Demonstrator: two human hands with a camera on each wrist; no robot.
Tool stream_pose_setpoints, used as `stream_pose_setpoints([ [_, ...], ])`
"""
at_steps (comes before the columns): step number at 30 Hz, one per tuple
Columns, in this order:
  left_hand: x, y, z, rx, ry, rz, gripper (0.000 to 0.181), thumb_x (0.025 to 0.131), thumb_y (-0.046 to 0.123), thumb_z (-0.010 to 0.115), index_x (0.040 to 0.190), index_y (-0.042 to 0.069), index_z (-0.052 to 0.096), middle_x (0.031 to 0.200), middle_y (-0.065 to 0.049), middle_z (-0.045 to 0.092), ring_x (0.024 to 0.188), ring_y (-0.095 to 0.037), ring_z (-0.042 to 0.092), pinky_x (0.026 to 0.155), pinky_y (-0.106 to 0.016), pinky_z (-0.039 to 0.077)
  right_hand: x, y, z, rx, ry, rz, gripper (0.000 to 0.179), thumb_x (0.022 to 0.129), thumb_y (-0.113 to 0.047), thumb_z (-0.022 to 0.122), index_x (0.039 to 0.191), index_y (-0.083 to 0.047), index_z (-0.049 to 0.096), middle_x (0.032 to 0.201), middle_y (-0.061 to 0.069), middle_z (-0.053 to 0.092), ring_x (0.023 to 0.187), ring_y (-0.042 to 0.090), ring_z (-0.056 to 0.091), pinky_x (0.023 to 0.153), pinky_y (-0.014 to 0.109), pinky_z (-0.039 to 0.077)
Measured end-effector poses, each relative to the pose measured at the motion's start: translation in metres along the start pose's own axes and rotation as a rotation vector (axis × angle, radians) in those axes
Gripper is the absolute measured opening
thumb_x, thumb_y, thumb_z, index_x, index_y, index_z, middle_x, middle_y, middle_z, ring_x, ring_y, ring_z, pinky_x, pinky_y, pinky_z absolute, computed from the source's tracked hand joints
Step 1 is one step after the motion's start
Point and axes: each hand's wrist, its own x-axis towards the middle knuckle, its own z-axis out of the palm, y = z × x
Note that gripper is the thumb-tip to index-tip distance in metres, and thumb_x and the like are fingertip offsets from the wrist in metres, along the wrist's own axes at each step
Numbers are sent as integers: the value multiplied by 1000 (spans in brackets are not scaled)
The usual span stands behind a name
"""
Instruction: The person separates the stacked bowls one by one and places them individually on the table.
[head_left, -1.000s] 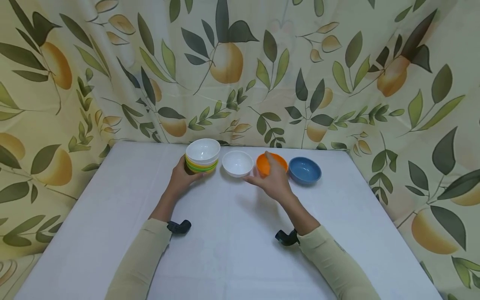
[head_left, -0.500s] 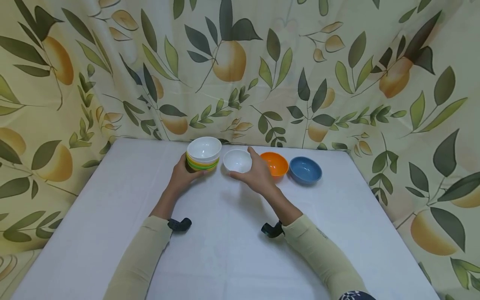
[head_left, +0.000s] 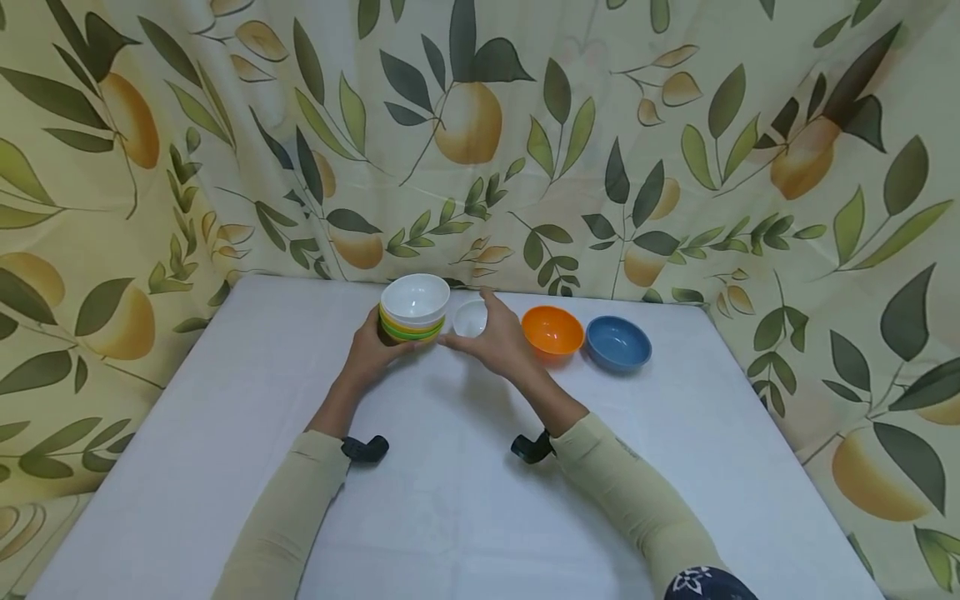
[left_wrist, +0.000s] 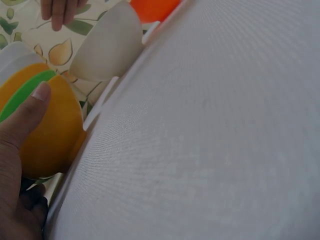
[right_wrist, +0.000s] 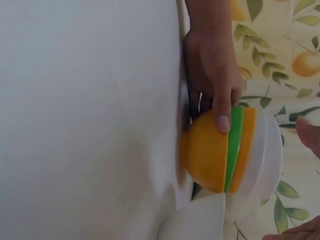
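Observation:
My left hand (head_left: pixel 369 350) grips a stack of nested bowls (head_left: pixel 411 321) from its left side, thumb across the front. In the right wrist view the stack shows a yellow bowl (right_wrist: pixel 205 152) lowest, then a green bowl (right_wrist: pixel 235 145), another yellow one and white at the top. A separate white bowl (head_left: pixel 468 318) stands just right of the stack, partly hidden in the head view by my right hand (head_left: pixel 501 342). That hand hovers above it, thumb and fingers spread, holding nothing; its fingertips (left_wrist: pixel 57 20) hang above the white bowl in the left wrist view.
An orange bowl (head_left: pixel 552 330) and a blue bowl (head_left: pixel 618 343) stand in a row right of my right hand. The white-covered table (head_left: pixel 450 500) ends at a fruit-patterned curtain (head_left: pixel 570 167) close behind the bowls.
My right hand has moved left, from the orange bowl to over the separate white bowl, close to the stack. The left hand still holds the stack in about the same place.

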Motion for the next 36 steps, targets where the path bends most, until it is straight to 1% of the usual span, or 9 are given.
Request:
stream_pose_setpoints([
  [3,0,-1,1,-4,7,7,106,85,32,91,165,8,27,162,-15,42,150,-33,37,125,-54,26,4,-3,3,-5,1,-9,112,81,-45,91,163,0,30,163,20,41,147,39,43,116,58,41],
  [5,0,-1,1,-6,10,5,106,84,33,91,165,9,27,162,-14,42,150,-33,37,125,-54,26,7,-5,5,-8,-2,-17,111,81,-44,91,163,1,30,163,20,41,147,38,42,117,58,40],
  [12,-2,0,1,19,19,-18,106,84,32,91,165,8,27,163,-16,40,151,-34,36,126,-55,25,17,-12,13,-28,-6,-48,114,81,-50,90,163,1,30,163,20,40,147,39,42,116,58,42],
  [18,-2,-1,1,17,12,-23,105,84,28,91,165,6,27,164,-18,39,152,-35,33,127,-53,22,25,-18,22,26,1,-67,115,78,-55,90,162,0,34,161,19,44,145,38,45,117,56,42],
  [22,-1,-2,1,27,8,-28,106,84,28,91,165,7,27,164,-17,38,153,-35,32,127,-53,22,31,-22,27,54,3,-107,109,77,-52,92,159,-1,39,153,17,53,137,35,53,112,53,47],
  [25,0,-2,1,35,3,-30,107,84,32,90,165,8,26,165,-17,37,153,-35,32,127,-54,22,37,-25,30,44,4,-123,107,77,-51,93,157,-2,41,146,16,58,129,32,57,108,50,52],
  [31,1,1,0,32,1,-22,107,85,35,89,166,8,25,164,-17,39,152,-36,34,126,-56,25,46,-28,33,22,-13,-107,109,75,-51,93,155,2,41,141,17,61,122,32,61,100,47,56],
  [36,2,2,-1,33,2,-27,105,85,34,89,165,9,27,164,-16,39,152,-35,34,126,-55,25,48,-31,36,16,-38,-86,99,76,-48,94,147,3,48,133,16,64,117,31,62,96,44,58],
])
